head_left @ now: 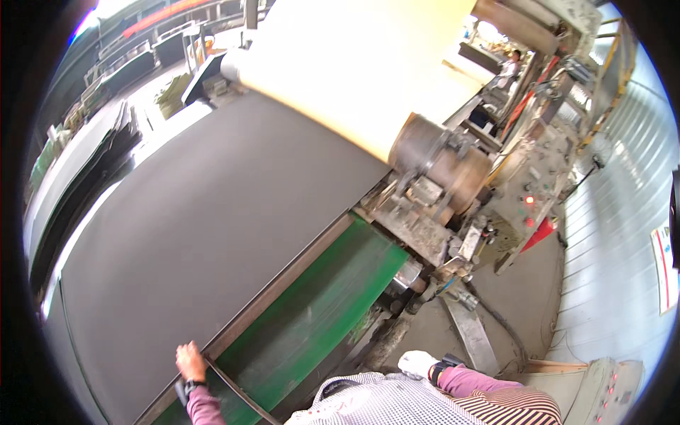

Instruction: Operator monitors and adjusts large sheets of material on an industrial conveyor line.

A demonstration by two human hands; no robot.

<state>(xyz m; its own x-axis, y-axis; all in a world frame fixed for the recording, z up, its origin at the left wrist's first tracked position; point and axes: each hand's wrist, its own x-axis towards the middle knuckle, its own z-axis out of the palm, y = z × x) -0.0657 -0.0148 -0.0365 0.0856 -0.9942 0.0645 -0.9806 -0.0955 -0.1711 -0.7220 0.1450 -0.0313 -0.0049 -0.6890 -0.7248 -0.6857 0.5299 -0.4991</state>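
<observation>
"2 hands in view, both low in frame! Left hand (190, 363) at the near edge of the dark grey sheet (212, 198). Gripping?"

"Can't tell: pinching or merely resting doesn't show. A thin black strip (241, 392) slants away beside it, toward the body."

"And the right?"

"Right hand (416, 364), pale, by the checked garment (386, 400). Its fingers look bent, but the palm's hidden, so I can't call the grip."

"Where's the trouble, then?"

"Close in! A rusty rail (283, 283) borders the grey sheet, near those left fingers. If the sheet runs, its edge could scrape or drag them, and the dark wristband (189, 388) could snag."

"Next along?"

"Glossy green belt (312, 304). Were it moving, the strip or a loose hem might be carried toward the metal roller (407, 275) at its end."

"Farther up?"

"Brown drum (418, 149), pale yellow web (340, 71). If the grey sheet skewed there, I'd fear a crease, caused by uneven pull. 2 red lights glow on the control panel (549, 170), well apart from both hands: a stop could come late."

"Farthest?"

"1 distant person (508, 65) beyond the machinery, probably too far off to help quickly."
</observation>
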